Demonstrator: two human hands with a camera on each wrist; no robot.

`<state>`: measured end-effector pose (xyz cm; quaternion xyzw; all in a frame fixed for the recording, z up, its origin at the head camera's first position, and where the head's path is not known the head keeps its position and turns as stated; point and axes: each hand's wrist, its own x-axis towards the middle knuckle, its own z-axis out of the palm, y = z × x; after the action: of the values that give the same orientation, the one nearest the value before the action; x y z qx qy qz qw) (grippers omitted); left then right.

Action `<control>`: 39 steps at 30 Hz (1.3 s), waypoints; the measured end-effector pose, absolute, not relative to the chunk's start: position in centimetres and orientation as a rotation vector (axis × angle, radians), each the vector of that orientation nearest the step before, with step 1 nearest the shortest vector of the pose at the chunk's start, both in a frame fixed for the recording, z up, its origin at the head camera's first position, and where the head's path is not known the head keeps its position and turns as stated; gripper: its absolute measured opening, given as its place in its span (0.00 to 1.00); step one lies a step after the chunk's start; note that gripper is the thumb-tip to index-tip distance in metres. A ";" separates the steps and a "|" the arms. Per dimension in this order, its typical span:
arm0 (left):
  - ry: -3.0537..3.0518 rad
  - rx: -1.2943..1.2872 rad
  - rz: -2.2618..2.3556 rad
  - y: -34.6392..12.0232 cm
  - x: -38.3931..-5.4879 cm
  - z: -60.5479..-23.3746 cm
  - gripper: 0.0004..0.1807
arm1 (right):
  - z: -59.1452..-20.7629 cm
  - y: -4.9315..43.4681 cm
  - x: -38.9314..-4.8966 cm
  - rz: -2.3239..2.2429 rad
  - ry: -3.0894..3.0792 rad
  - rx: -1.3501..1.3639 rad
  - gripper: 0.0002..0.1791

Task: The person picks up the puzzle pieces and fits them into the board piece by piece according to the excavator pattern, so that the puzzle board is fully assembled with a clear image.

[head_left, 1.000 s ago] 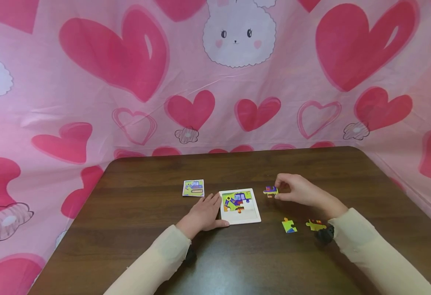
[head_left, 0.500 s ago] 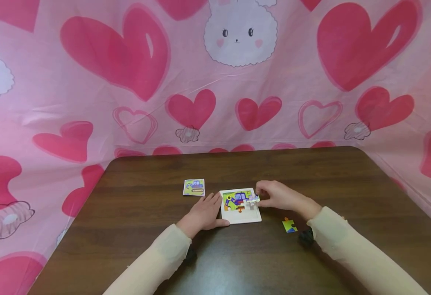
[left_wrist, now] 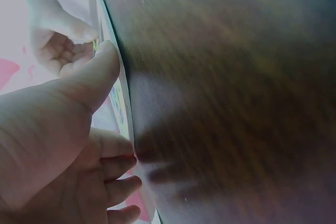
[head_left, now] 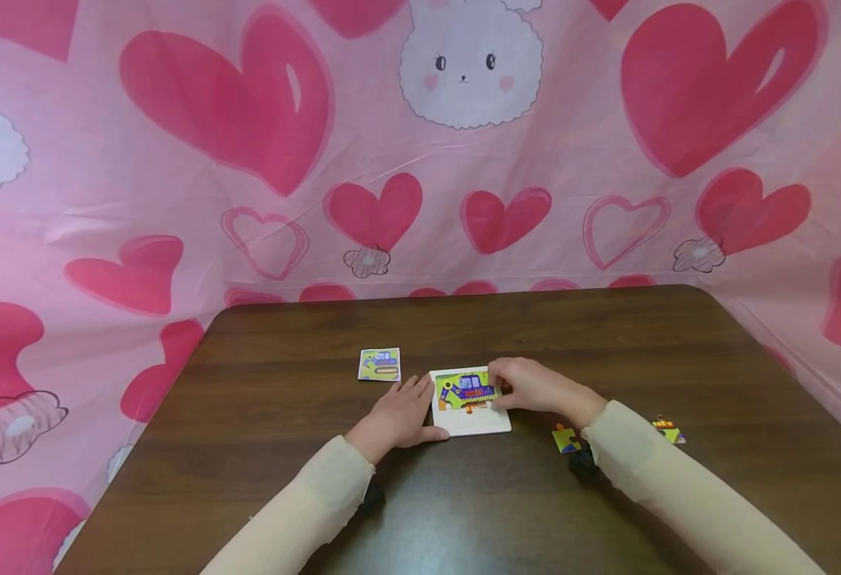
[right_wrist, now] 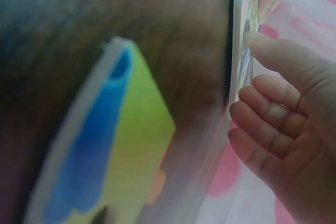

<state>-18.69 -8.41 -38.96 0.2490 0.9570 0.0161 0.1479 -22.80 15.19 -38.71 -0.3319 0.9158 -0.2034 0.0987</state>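
Note:
A white puzzle tray (head_left: 474, 427) lies mid-table, its upper part filled with a blue digger picture on green; bare white shows along the bottom. My left hand (head_left: 400, 419) rests at the tray's left side, fingers extended along the edge and thumb at the near corner. Over the tray's right side, my right hand (head_left: 538, 390) pinches a purple, stripe-edged puzzle piece (head_left: 488, 395) between thumb and fingers, down at the picture beside the joined pieces. The left wrist view shows the right hand's thumb (left_wrist: 84, 32) at this spot. The fingers partly hide the piece.
A loose green-and-blue puzzle piece (head_left: 565, 440) lies right of the tray, large in the right wrist view. Another green-and-orange piece (head_left: 670, 431) sits beyond the right sleeve. A small picture card (head_left: 379, 365) lies left of the tray. Pink heart-print cloth (head_left: 506, 160) hangs behind the table.
My right hand has carried the striped puzzle piece leftward from beside the tray and lowered it into the picture's right side. The left hand stays at the tray's edge.

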 end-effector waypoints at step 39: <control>2.740 0.712 0.011 -8.3 -19.0 -39.0 0.48 | -38.6 15.0 -23.0 -0.568 2.595 -1.129 0.13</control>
<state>-19.00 -8.32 -38.99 0.2484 0.9562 0.0040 0.1548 -22.95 15.00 -38.58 -0.3878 0.8918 -0.1953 0.1272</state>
